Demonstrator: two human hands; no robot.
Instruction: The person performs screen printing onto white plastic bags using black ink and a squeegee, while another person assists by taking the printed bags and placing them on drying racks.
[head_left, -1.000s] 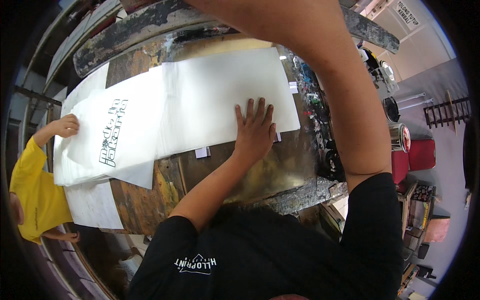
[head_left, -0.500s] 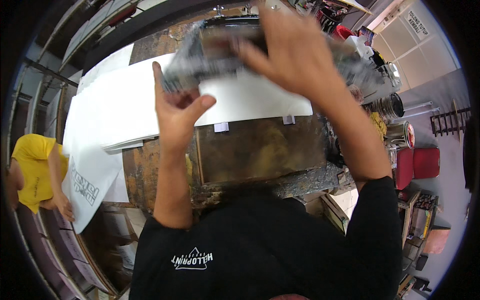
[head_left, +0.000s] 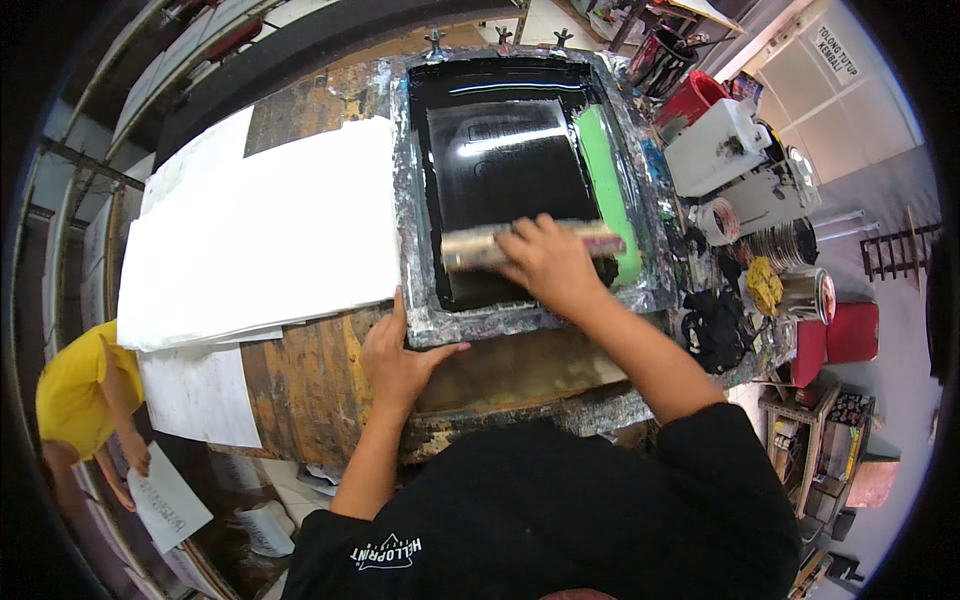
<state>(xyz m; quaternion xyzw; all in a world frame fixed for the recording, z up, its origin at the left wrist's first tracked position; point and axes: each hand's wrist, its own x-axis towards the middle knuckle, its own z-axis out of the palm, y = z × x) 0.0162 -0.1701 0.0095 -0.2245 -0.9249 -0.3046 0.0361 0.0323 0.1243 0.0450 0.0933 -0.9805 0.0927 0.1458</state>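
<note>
My right hand (head_left: 562, 268) is wrapped over a wooden-handled squeegee (head_left: 475, 248), which stands across the near part of a screen printing frame (head_left: 455, 325). Wet black ink (head_left: 500, 190) coats much of the mesh, and a bright green strip (head_left: 603, 180) runs down its right side. Against the frame's near left corner rests my left hand (head_left: 392, 362), its index finger stretched along the left side and its thumb out along the near edge. The frame lies flat on the worktable (head_left: 300, 385). Whatever is under the mesh is hidden.
Left of the frame lies a stack of white paper (head_left: 260, 230). Ink-stained containers, a white jug (head_left: 715, 145) and a tin (head_left: 808, 293) crowd the right side, with a black rag (head_left: 715, 330) nearby. A person in yellow (head_left: 85, 395) at the left holds a printed sheet (head_left: 170, 500).
The raised, blurred frame has come down flat over the paper. My left hand has moved nearer, to its corner; my right hand has brought the squeegee down onto the mesh.
</note>
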